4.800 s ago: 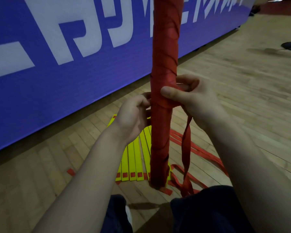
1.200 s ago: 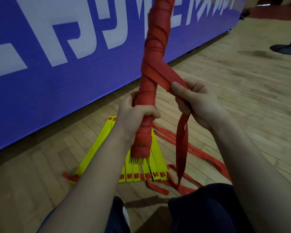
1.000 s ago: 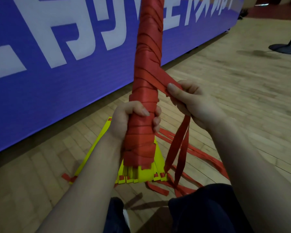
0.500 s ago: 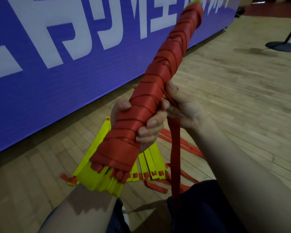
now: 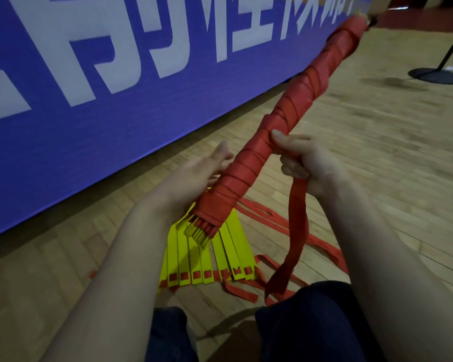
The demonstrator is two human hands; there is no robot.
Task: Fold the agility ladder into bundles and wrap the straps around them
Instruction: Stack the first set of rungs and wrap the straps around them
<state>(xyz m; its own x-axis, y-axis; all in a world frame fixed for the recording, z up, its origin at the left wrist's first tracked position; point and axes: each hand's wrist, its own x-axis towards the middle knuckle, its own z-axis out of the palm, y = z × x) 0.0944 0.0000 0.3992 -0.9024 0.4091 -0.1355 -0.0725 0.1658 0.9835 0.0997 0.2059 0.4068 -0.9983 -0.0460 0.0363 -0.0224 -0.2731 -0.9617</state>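
A long bundle of ladder rungs [image 5: 280,118], wound tight in red strap, slants from lower left up to the upper right. Yellow rung ends stick out of its low end. My right hand [image 5: 302,163] grips the bundle near its middle and also pinches the loose red strap tail [image 5: 296,226], which hangs down to the floor. My left hand [image 5: 202,173] is behind the bundle's low part with fingers spread, blurred, seemingly off it. A second set of yellow rungs [image 5: 207,257] lies flat on the floor below, with red straps [image 5: 272,220] trailing from it.
A blue banner wall [image 5: 115,87] with white lettering runs along the left. Wooden floor [image 5: 377,152] spreads to the right. A black stand base [image 5: 437,75] with a pole sits at the far right. My dark-trousered knees [image 5: 298,322] are at the bottom.
The bundle has tilted from upright to slanting up-right. My left hand has let go of its low end and opened. My right hand now holds both bundle and strap tail.
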